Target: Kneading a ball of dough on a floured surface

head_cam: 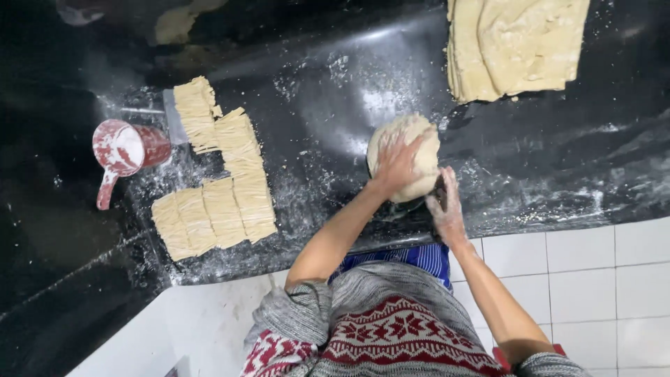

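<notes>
Left grip (399,164) presses flat on dough ball (405,155), right (447,206) released beside it; cut noodles (216,174) well apart.

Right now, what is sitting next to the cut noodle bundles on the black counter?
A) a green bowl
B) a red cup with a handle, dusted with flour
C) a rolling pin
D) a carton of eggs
B: a flour-dusted red cup with a handle stands just left of the noodle bundles on the black counter.
</notes>
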